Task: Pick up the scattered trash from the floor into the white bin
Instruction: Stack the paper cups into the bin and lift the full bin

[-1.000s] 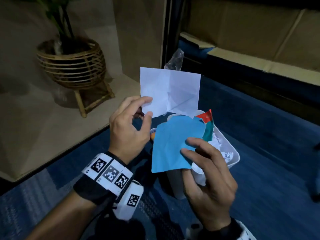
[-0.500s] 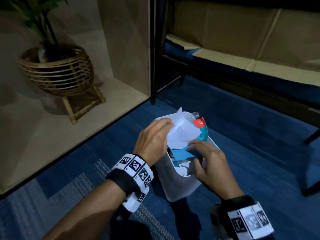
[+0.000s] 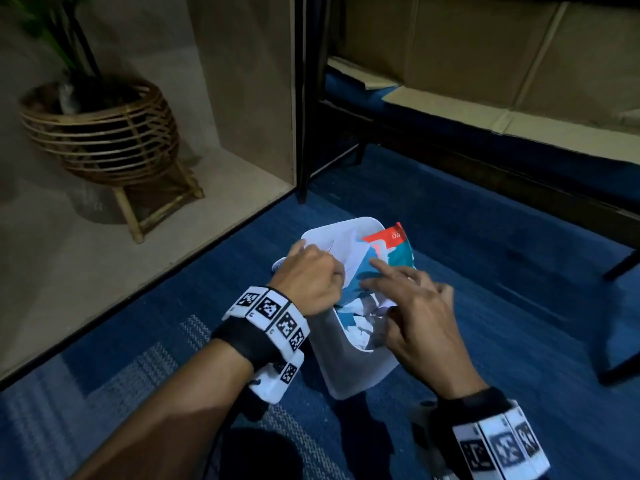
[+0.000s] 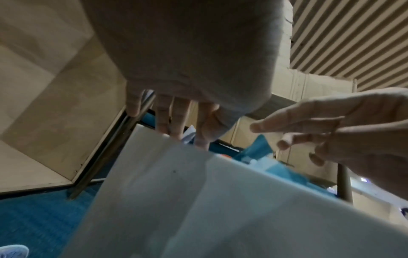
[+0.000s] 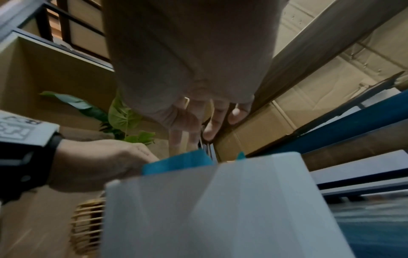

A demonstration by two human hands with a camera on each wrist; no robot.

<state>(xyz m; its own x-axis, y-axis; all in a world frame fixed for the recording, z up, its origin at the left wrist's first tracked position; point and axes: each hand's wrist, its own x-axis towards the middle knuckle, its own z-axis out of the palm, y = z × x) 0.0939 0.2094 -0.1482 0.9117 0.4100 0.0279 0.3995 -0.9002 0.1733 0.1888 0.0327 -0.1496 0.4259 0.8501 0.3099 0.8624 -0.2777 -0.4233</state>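
- Head view: white bin (image 3: 349, 368) stands on the blue carpet (image 3: 485, 271), stuffed with white paper (image 3: 349, 258), blue paper (image 3: 360, 282) and a red-teal packet (image 3: 398, 247).
- Left hand (image 3: 308, 278) presses the papers down, fingers hidden; grip unclear.
- Right hand (image 3: 419, 313), fingers loosely extended, touches the blue paper.

White bin (image 3: 349, 372) mouth packed with paper; both hands over it. Carpet (image 3: 485, 258) open 3 o'clock; shelf post (image 3: 300, 98) at 12.
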